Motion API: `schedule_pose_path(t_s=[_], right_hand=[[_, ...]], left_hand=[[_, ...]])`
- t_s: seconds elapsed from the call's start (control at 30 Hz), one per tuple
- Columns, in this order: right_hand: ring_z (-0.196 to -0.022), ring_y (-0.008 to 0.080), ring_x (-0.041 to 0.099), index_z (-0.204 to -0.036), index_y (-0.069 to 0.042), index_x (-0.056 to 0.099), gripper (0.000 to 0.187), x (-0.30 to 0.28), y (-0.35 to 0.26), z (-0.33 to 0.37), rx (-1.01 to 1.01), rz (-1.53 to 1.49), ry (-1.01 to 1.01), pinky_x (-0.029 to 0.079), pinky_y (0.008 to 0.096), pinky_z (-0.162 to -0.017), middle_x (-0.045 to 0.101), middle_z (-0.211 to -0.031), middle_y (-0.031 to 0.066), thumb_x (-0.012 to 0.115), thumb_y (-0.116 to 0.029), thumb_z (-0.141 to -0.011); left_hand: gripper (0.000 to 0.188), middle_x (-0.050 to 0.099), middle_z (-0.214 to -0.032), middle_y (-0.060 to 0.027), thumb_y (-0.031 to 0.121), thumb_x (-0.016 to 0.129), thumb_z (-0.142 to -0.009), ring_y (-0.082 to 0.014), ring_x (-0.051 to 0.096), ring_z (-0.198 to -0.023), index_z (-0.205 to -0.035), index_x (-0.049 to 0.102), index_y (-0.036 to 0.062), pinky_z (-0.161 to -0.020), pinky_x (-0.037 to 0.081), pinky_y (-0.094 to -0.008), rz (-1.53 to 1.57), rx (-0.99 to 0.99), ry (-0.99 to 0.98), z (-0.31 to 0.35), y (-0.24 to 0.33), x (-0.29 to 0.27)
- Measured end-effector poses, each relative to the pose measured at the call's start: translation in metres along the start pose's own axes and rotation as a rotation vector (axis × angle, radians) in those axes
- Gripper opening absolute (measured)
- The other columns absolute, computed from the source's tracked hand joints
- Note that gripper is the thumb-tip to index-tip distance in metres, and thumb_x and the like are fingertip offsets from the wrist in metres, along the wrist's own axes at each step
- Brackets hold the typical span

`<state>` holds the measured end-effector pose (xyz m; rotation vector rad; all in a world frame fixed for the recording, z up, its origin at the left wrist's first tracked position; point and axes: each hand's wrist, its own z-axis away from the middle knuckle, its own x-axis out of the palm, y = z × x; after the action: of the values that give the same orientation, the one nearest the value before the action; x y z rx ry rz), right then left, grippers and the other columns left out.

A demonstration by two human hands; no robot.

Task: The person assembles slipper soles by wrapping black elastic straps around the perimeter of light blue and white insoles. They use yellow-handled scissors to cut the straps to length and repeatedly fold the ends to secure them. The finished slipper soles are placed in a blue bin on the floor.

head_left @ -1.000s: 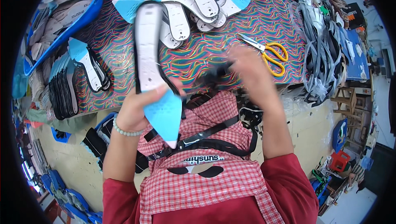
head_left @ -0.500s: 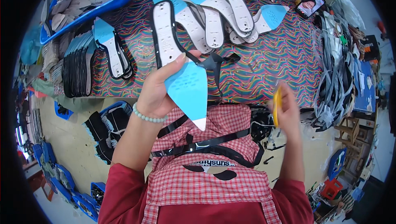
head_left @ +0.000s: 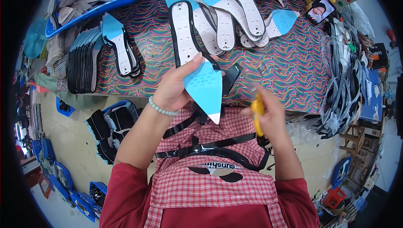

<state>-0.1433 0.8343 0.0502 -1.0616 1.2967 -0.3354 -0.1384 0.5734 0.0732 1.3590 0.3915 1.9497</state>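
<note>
My left hand (head_left: 173, 86) is closed around the middle of a shoe insole (head_left: 205, 83) held over the table's front edge. The insole has a white heel part, a pointed light-blue toe part with a white tip, and black edging along the heel part. A loose black strip (head_left: 231, 76) sticks out from its right side. To the right and slightly lower, my right hand (head_left: 273, 118) grips a yellow-handled cutter (head_left: 257, 112), its metal end pointing up. The cutter is apart from the strip and somewhat blurred, so its exact kind is unclear.
Several blue-and-white insoles (head_left: 245, 11) lie at the back of the patterned table (head_left: 289, 66). At left are a stack of black-edged insoles (head_left: 82, 68), a separate pair (head_left: 121, 53) and a blue basket (head_left: 100, 7) of pieces. Grey strips (head_left: 336, 81) hang at right, near a phone (head_left: 321, 9).
My right hand has moved left with the cutter, closer to the insole. My left hand and the insole appear slightly further right. The loose strip has swung up and outward.
</note>
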Motion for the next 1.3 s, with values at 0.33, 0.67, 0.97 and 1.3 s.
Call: schedule_pose_path(t_s=[0.33,0.67,0.97,1.3], right_hand=[[-0.079,0.0266,0.062,-0.104,0.001,0.061,0.02,0.003,-0.031,-0.026,0.063,-0.08,0.127,0.046,0.0333,-0.074,0.064,-0.088,0.0138,0.052,-0.014,-0.093],[-0.065,0.0162,0.056,-0.085,-0.002,0.06,0.021,0.061,-0.035,-0.02,0.113,-0.489,-0.331,0.044,0.0318,-0.059,0.057,-0.074,0.0033,0.053,-0.019,-0.095],[-0.088,0.0138,0.062,-0.107,-0.002,0.063,0.019,0.039,-0.038,-0.018,0.159,-0.445,-0.041,0.049,0.027,-0.078,0.065,-0.093,0.0049,0.057,-0.013,-0.093],[-0.116,0.0258,0.053,-0.1,-0.018,0.068,0.031,0.028,-0.014,-0.024,-0.745,0.368,-0.366,0.038,0.0445,-0.103,0.063,-0.109,0.0011,0.067,-0.006,-0.07]], left_hand=[[0.035,0.065,-0.105,-0.0085,0.024,0.06,-0.093,-0.0139,0.062,-0.093,-0.115,0.057,-0.0022,-0.08,0.05,-0.0281,-0.516,0.266,-0.022,0.007,-0.043,0.023],[0.066,0.057,-0.087,-0.0131,0.053,0.039,-0.096,-0.0193,0.056,-0.068,-0.135,0.037,0.0004,-0.067,0.049,-0.0347,-0.313,0.787,-0.153,0.056,0.034,0.028],[0.025,0.065,-0.097,-0.0231,0.02,0.048,-0.093,-0.0376,0.066,-0.086,-0.105,0.057,-0.0006,-0.08,0.052,-0.0508,-1.128,1.341,-0.498,0.142,0.106,-0.041],[0.019,0.066,-0.111,-0.0131,0.004,0.06,-0.087,-0.0258,0.06,-0.11,-0.105,0.067,0.0027,-0.1,0.041,-0.0378,-1.888,0.936,0.448,0.091,0.075,-0.141]])
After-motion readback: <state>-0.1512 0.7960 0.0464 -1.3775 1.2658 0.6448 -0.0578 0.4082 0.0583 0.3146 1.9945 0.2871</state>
